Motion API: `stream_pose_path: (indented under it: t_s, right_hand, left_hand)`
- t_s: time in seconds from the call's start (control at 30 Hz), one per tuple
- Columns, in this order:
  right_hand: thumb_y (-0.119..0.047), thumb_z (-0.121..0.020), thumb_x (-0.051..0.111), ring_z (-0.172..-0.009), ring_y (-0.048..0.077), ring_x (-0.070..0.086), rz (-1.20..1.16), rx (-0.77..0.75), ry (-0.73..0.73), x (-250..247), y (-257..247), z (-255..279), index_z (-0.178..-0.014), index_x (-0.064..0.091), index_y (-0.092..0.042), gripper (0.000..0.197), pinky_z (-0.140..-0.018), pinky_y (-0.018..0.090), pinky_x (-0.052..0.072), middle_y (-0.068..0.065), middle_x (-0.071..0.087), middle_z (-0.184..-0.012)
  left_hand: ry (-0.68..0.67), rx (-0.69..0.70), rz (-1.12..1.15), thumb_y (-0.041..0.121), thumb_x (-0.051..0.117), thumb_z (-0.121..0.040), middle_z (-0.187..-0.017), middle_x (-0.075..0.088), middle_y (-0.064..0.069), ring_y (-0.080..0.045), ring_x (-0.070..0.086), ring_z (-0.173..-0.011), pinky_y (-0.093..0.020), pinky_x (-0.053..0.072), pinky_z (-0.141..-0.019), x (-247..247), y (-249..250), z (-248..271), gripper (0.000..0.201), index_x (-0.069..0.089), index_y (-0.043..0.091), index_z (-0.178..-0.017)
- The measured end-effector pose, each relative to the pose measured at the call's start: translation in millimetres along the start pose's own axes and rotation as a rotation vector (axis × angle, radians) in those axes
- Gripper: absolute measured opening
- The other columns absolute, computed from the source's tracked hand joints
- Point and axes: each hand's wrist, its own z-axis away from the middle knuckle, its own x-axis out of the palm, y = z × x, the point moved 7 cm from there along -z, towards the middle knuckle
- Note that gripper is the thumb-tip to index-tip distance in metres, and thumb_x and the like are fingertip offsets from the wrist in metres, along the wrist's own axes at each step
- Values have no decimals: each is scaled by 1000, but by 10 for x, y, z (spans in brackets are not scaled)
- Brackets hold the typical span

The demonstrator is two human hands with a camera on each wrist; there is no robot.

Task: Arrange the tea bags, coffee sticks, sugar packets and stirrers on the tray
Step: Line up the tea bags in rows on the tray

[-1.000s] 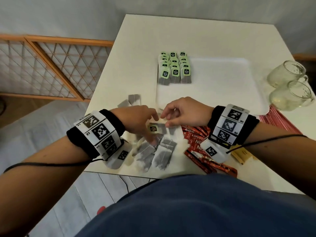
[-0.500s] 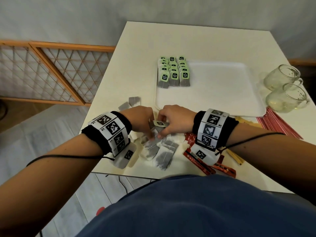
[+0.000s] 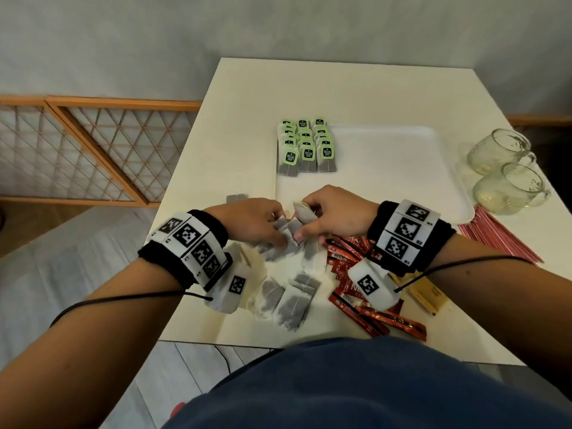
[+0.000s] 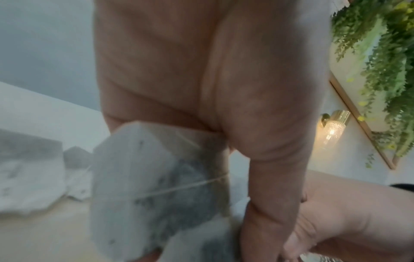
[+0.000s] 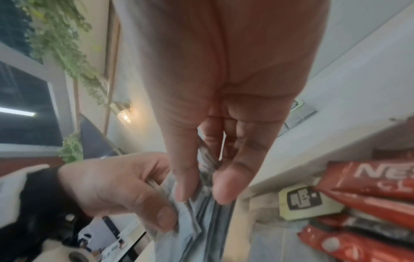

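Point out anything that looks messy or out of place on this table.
Loose tea bags and coffee sticks lie jumbled at the near edge, off the tray. One tea bag sits apart, left of the tray.

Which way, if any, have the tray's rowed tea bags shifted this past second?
No. The rowed tea bags still sit in the far-left corner of the tray.

Green-tagged tea bags (image 3: pixel 306 147) sit in three neat rows at the white tray's (image 3: pixel 402 168) 9 o'clock edge; loose grey tea bags (image 3: pixel 291 300), red coffee sticks (image 3: pixel 365 308) and red stirrers (image 3: pixel 501 239) lie outside its 6 o'clock rim.
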Motion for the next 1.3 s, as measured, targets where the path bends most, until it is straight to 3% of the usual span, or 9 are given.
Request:
stream_pose_path:
  t_s: [0.2, 0.4, 0.5, 0.6, 0.73, 0.8, 0.9, 1.1, 1.3]
  right_hand:
    - [-20, -86, 72, -57, 14, 64, -201, -20, 19, -133, 73, 11, -104, 62, 0, 29, -64, 32, 54, 7, 67, -71]
    - [-33, -102, 42, -72, 10, 56, -182, 20, 186, -355, 196, -35, -109, 65, -11, 32, -60, 20, 44, -2, 62, -83]
    - [-31, -103, 39, -72, 14, 54, -210, 43, 253, -483, 304, -86, -109, 65, -13, 32, -65, 26, 43, -3, 54, -75]
    - [-32, -101, 41, -63, 14, 48, -386, 90, 257, -538, 371, -134, -109, 65, -12, 31, -54, 24, 37, 1, 54, -78]
    - [-43, -98, 45, -62, 17, 49, -685, 145, 192, -535, 426, -174, -109, 64, -9, 41, -55, 26, 36, 5, 59, -73]
    - [-57, -96, 38, -58, 17, 50, -792, 168, 181, -554, 452, -188, -108, 65, -6, 59, -54, 28, 38, 3, 53, -65]
    - [-52, -96, 23, -54, 19, 44, -856, 205, 188, -599, 500, -205, -105, 67, -1, 68, -53, 29, 34, 3, 43, -59]
    - [-24, -93, 38, -57, 17, 45, -854, 262, 248, -645, 649, -230, -103, 66, -4, 36, -53, 28, 38, 2, 46, -67]
    - [-16, -92, 58, -63, 16, 57, -551, 260, 341, -784, 665, -292, -85, 59, -14, 8, -63, 27, 43, 3, 59, -67]
  left_hand:
    - [-36, 25, 196, 34, 77, -81, -68, 63, -2, -14, 53, -50, -25, 44, -51, -91, 89, -48, 34, 62, 15, -104]
    - [-33, 79, 257, 27, 72, -88, -64, 61, -2, -16, 51, -50, -24, 44, -50, -161, 142, -70, 27, 62, 5, -101]
    - [43, 115, 330, 24, 71, -88, -67, 65, -3, -19, 54, -53, -27, 45, -56, -265, 151, -97, 23, 65, 7, -101]
    - [175, 156, 429, 18, 70, -88, -81, 74, 4, -12, 65, -69, -25, 48, -66, -393, 185, -137, 6, 69, 18, -94]
    - [280, 156, 537, 11, 65, -91, -58, 67, 15, 1, 57, -50, -12, 41, -48, -449, 212, -197, 16, 63, 23, -80]
    - [325, 127, 588, 13, 66, -90, -65, 70, 13, -3, 62, -57, -13, 43, -50, -465, 184, -245, 12, 65, 22, -84]
    - [375, 91, 656, 15, 68, -88, -79, 74, 4, -12, 67, -69, -20, 46, -60, -479, 123, -303, 5, 67, 21, -89]
    - [403, 80, 707, 15, 67, -89, -78, 74, 6, -6, 68, -66, -17, 48, -59, -507, 85, -326, 5, 68, 19, -92]
    - [428, 48, 748, 17, 68, -89, -92, 75, -3, -19, 70, -81, -29, 51, -74, -538, -15, -364, 10, 69, 17, -99]
